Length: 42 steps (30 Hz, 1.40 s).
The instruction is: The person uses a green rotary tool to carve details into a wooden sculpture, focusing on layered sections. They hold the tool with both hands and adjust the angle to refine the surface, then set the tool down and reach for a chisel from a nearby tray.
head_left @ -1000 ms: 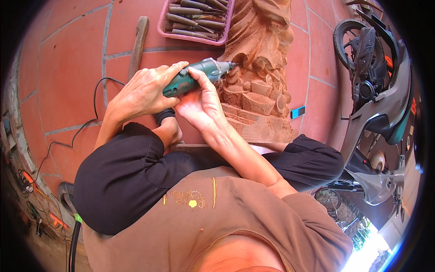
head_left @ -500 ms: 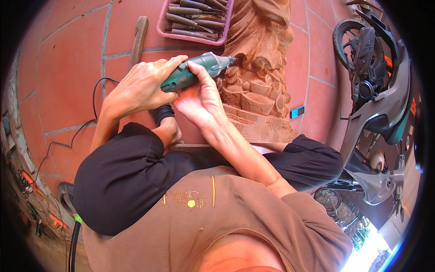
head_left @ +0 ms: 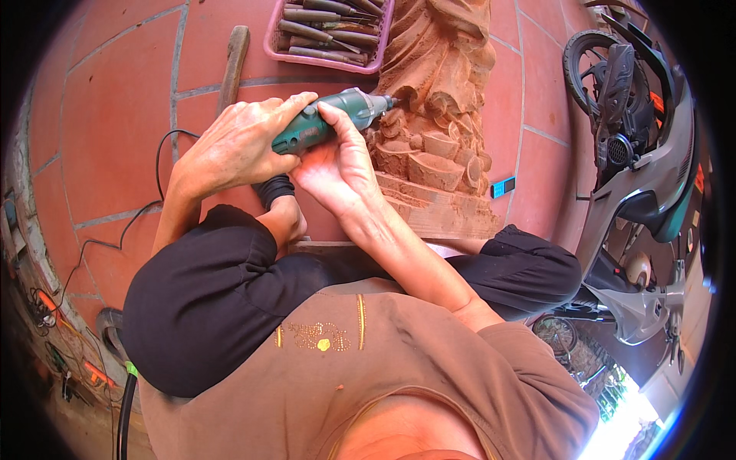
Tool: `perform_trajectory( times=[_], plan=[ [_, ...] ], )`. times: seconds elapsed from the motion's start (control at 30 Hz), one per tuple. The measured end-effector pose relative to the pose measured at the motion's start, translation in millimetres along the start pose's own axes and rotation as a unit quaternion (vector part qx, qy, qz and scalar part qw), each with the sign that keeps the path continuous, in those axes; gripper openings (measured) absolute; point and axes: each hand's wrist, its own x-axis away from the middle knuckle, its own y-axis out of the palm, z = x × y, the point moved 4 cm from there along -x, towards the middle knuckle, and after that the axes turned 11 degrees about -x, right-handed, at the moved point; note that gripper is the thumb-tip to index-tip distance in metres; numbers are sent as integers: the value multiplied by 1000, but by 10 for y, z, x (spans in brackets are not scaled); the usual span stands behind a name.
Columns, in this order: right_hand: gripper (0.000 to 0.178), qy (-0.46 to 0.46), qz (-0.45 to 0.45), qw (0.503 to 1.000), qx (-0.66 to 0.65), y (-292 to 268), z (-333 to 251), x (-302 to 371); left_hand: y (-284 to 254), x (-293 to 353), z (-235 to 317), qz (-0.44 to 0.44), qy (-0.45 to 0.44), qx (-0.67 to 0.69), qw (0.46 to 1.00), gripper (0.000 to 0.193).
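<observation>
A green rotary tool [head_left: 326,119] with a grey nose lies across both of my hands, its tip pointing right at the carving. My left hand [head_left: 238,142] wraps the rear of its body, fingers over the top. From below, my right hand [head_left: 341,165] grips it nearer the front, thumb along its side. The tip meets or nearly meets the left side of a reddish-brown wooden carving [head_left: 441,84] with folded drapery and rounded, bowl-like shapes; exact contact cannot be made out. The carving's plain base [head_left: 445,218] is nearest my crossed legs.
A pink basket [head_left: 270,50] of several carving chisels [head_left: 326,31] stands beyond my hands. Left of it lies a wooden mallet or stick [head_left: 233,69]. A black cord [head_left: 119,245] trails over the red tiles. Right of the carving are a small blue phone [head_left: 503,187] and a motorbike [head_left: 636,192].
</observation>
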Motion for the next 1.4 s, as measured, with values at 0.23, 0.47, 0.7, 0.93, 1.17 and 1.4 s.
perform_trajectory(
  times=[0.23,0.47,0.7,0.93,1.17,1.4],
  plan=[
    [35,7,1,1000,-8,-30,-10,7,-18,0,40,-7,0,-5,1000,84],
    [35,-4,-7,1000,2,55,-11,0,-66,-29,19,6,4,-4,1000,82],
    [34,5,-5,1000,-1,10,17,9,-47,-10,34,1,6,-6,1000,82],
    [33,9,0,1000,-11,-34,9,-13,-42,-13,23,-3,9,-13,1000,82],
    [34,27,-1,1000,-11,-79,121,-21,-133,61,3,-52,-17,-24,998,81],
    [33,38,22,999,-3,-113,230,-13,-121,189,-33,-47,-37,-27,998,81]
  ],
)
